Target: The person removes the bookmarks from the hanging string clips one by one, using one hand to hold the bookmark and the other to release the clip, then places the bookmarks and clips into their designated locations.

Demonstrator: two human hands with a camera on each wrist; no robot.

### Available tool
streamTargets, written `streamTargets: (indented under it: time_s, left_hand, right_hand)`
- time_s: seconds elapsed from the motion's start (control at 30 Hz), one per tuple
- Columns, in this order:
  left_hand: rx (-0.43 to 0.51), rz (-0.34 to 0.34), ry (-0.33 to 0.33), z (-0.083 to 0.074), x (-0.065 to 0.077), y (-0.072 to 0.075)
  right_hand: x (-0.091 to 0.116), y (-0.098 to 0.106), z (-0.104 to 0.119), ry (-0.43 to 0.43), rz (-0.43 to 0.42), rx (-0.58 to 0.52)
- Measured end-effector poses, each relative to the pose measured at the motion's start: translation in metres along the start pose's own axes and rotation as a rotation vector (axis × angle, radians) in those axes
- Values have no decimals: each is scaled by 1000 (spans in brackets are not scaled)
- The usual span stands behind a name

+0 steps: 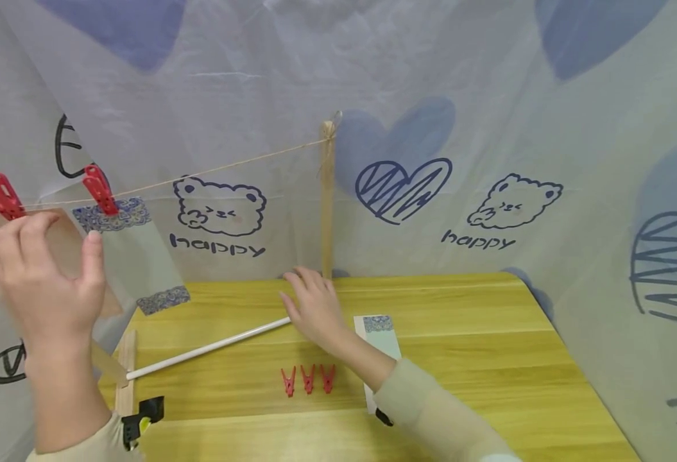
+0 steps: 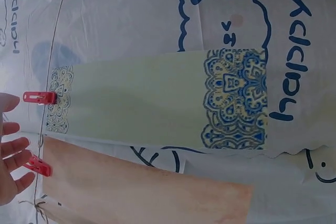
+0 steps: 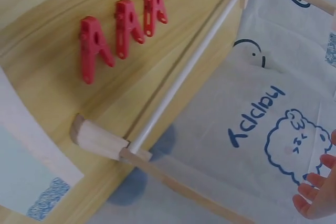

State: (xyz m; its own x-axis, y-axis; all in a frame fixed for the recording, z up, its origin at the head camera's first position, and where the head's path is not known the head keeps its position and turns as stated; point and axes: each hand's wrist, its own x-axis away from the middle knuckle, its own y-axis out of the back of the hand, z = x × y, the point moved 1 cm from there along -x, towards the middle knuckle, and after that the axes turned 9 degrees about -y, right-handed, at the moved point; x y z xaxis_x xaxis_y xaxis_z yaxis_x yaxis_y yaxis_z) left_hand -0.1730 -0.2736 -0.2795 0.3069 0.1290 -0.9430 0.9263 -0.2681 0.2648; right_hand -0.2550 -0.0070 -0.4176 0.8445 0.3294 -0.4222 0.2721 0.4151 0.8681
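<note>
My left hand [image 1: 46,282] is raised at the string [image 1: 246,162], fingers spread and holding nothing. Close to its fingertips, a red clothespin [image 1: 4,196] clips a brownish paper strip [image 2: 152,182] to the string. Beside that, another red clothespin [image 2: 39,97] holds a pale green strip [image 2: 136,100] with blue patterned ends, which hangs down. My right hand [image 1: 317,311] hovers over the table near the wooden post [image 1: 327,205], overlapping the end of a white rod [image 1: 211,346] in the head view. Its fingers are loosely bent, with nothing in them, as the right wrist view also shows.
Three red clothespins [image 1: 308,380] lie in a row on the wooden table [image 1: 459,372]. To their right rests another pale strip with a patterned end [image 1: 378,324], partly under my right forearm. A wooden base [image 1: 124,359] stands at the left. Printed cloth [image 1: 505,115] encloses the table.
</note>
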Motion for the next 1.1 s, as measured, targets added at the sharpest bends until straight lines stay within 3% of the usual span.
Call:
streamTargets:
  time_s: [0.2, 0.47, 0.57, 0.93, 1.1]
  left_hand:
    - [26, 77, -33, -4, -9, 1]
    - [53, -62, -91, -5, -25, -4]
    - [56, -79, -110, -7, -32, -4]
    - [-23, 199, -189, 7, -44, 2]
    - [-36, 242, -207, 6, -48, 5]
  right_hand:
    - [-12, 5, 11, 15, 6, -6]
    - [-27, 9, 24, 25, 18, 17]
    - [-32, 10, 30, 25, 44, 21]
    - [-44, 15, 55, 40, 81, -88]
    - [-47, 14, 64, 42, 102, -110]
